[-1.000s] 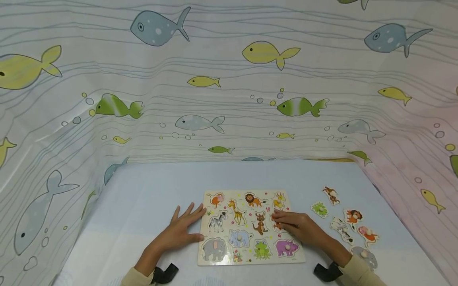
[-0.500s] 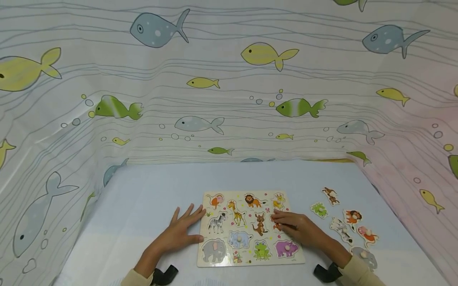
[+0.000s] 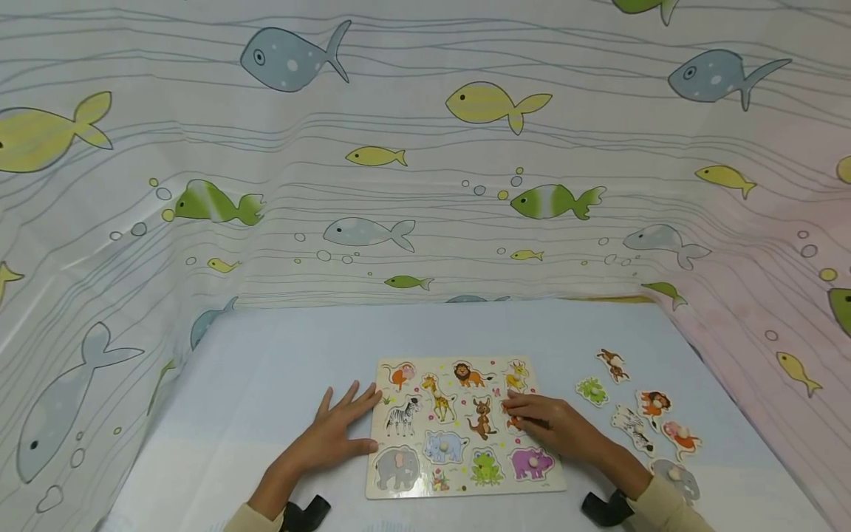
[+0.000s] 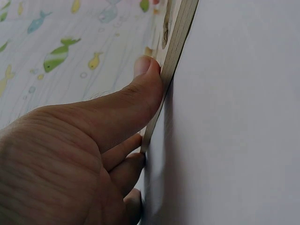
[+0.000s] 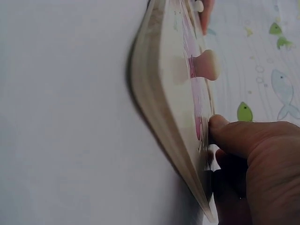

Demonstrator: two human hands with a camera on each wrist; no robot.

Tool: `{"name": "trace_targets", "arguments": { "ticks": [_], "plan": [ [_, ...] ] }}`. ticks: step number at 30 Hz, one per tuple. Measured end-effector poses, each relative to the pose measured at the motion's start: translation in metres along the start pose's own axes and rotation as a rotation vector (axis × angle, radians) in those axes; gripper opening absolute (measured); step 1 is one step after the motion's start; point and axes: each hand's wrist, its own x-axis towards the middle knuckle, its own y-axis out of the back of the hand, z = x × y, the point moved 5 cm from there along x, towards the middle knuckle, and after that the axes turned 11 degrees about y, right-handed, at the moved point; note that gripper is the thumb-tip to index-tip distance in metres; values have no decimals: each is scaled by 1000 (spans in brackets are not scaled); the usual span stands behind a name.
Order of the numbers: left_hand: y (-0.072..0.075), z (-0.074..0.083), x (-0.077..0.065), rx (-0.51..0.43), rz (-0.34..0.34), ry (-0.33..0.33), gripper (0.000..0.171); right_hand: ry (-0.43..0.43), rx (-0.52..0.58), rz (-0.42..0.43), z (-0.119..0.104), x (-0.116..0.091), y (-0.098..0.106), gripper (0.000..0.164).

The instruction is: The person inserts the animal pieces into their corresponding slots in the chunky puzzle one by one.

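Observation:
A wooden animal peg puzzle board (image 3: 399,490) lies on the table in the head view. My left hand (image 3: 329,432) is spread at its left side; the left wrist view shows thumb and fingertips against the board's edge. At the right side my right hand (image 3: 561,428) bends over an orange animal puzzle piece (image 3: 510,417), thumb and fingers coming together on it and partly hiding it. A purple hippo piece (image 3: 532,463) with a round knob (image 5: 208,64) sits just nearer, and a blue animal piece (image 3: 445,447) with a knob sits in the lower middle.
Right of the board lie loose pieces: a brown kangaroo (image 3: 612,365), green frog (image 3: 591,391), lion (image 3: 654,403), zebra (image 3: 633,428), monkey (image 3: 681,440) and grey elephant (image 3: 676,479), partly behind the right sleeve. A fish-patterned curtain (image 3: 425,185) encloses the table's back and sides.
Both hands stay in place on the board, and the loose pieces lie as before. Only the head view has shifted slightly.

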Motion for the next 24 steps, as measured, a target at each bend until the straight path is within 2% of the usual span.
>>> {"name": "trace_targets", "arguments": {
  "ticks": [7, 11, 15, 19, 24],
  "plan": [
    [0, 2, -1, -3, 2, 16, 87, 9, 2, 10, -2, 1, 1, 32],
    [0, 1, -2, -6, 2, 19, 88, -54, -6, 20, -2, 1, 4, 33],
    [-1, 1, -1, -8, -2, 14, 89, -114, 21, 81, -3, 1, 12, 35],
    [0, 1, 0, -13, 0, 11, 89, -123, 63, 130, -6, 2, 20, 35],
    [1, 1, 0, -13, 1, 13, 88, -151, 39, 144, -9, -2, 32, 33]
  ]
}}
